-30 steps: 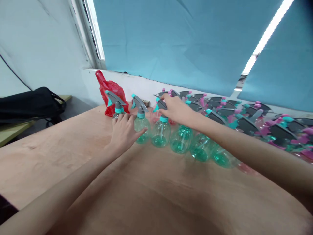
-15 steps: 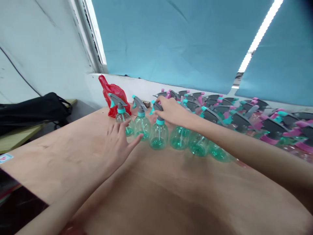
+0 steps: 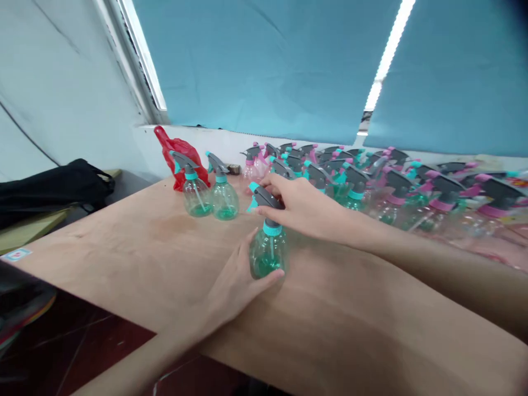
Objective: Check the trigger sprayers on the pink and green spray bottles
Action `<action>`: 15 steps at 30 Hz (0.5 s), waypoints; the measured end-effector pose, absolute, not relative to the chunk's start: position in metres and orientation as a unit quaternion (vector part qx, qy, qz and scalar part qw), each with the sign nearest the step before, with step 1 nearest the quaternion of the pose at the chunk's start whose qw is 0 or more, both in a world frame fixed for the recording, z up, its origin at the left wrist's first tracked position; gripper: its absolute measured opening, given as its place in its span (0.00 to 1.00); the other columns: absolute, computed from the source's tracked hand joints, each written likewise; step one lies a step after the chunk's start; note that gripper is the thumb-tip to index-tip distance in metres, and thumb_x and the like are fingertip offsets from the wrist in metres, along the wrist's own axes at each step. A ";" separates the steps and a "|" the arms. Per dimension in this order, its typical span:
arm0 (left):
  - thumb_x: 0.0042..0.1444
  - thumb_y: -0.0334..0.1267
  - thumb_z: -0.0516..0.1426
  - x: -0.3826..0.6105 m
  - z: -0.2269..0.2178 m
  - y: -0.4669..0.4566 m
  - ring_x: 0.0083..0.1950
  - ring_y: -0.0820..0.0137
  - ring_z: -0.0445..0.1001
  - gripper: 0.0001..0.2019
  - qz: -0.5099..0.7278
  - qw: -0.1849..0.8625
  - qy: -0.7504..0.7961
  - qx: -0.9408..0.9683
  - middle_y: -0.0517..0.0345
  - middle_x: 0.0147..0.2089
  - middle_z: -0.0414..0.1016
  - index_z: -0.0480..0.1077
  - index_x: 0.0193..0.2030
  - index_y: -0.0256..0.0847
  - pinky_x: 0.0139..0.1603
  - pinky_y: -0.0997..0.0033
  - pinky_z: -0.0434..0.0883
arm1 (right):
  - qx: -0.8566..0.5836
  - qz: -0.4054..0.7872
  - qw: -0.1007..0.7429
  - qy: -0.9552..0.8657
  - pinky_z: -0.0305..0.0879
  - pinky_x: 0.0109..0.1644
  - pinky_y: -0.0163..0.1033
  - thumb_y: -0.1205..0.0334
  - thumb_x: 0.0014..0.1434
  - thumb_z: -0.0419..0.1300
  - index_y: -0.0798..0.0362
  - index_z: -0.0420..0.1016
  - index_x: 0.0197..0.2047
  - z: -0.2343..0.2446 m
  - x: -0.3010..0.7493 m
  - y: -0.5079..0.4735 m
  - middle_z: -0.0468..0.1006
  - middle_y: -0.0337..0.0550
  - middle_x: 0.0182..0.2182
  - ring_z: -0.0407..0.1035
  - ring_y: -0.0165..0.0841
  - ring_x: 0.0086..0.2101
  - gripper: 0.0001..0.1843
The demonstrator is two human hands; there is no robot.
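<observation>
A clear green spray bottle [image 3: 267, 254] with a grey trigger head and teal collar stands on the wooden table [image 3: 136, 242], apart from the others. My right hand [image 3: 303, 208] grips its trigger head from the right. My left hand [image 3: 235, 286] cups the round bottle body from the near left, thumb under its front. Two matching green spray bottles [image 3: 211, 193] stand upright further back to the left. Both forearms reach in from the lower edge.
Several spray bottles [image 3: 371, 190] with grey heads and teal or pink collars crowd the table's back right below blue blinds. A red plastic bag [image 3: 178, 154] lies behind the two left bottles. A black bag [image 3: 53, 184] rests on a side surface at left. The table's near edge drops to a dark floor.
My right hand has pulled one green bottle out of the row toward me. My left hand moved right from the table and closed around its body. The camera view shifted.
</observation>
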State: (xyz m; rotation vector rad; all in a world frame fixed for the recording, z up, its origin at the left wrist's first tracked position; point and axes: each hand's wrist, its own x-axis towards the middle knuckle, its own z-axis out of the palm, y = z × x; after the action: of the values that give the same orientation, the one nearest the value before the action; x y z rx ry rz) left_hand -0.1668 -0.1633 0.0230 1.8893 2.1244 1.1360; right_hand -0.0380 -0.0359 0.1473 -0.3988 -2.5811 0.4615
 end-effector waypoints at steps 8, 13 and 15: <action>0.52 0.52 0.63 -0.099 0.021 -0.142 0.64 0.48 0.62 0.39 0.355 0.070 0.671 0.648 0.50 0.64 0.64 0.50 0.67 0.51 0.60 0.42 0.64 | -0.138 0.348 0.188 -0.908 0.69 0.43 0.41 0.50 0.51 0.67 0.50 0.63 0.59 0.138 0.062 -0.014 0.75 0.45 0.48 0.71 0.39 0.45 0.34; 0.53 0.47 0.65 -0.055 0.022 -0.116 0.65 0.52 0.62 0.37 0.377 0.184 0.607 0.676 0.51 0.64 0.63 0.52 0.65 0.50 0.61 0.46 0.64 | -0.159 0.421 0.226 -0.864 0.68 0.51 0.44 0.53 0.46 0.71 0.47 0.58 0.61 0.109 0.118 0.000 0.70 0.45 0.54 0.68 0.39 0.51 0.42; 0.53 0.47 0.65 -0.037 0.020 -0.103 0.65 0.52 0.62 0.36 0.382 0.220 0.580 0.685 0.50 0.64 0.62 0.52 0.64 0.50 0.61 0.46 0.64 | -0.189 0.424 0.271 -0.843 0.69 0.48 0.42 0.55 0.46 0.71 0.50 0.61 0.58 0.101 0.133 0.002 0.72 0.45 0.49 0.71 0.37 0.46 0.38</action>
State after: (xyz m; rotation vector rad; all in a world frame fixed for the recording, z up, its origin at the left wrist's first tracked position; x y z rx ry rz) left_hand -0.0375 -0.1031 0.0202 1.8950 1.6037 1.0577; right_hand 0.1328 0.0017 0.1005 -0.5078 -2.2720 1.1414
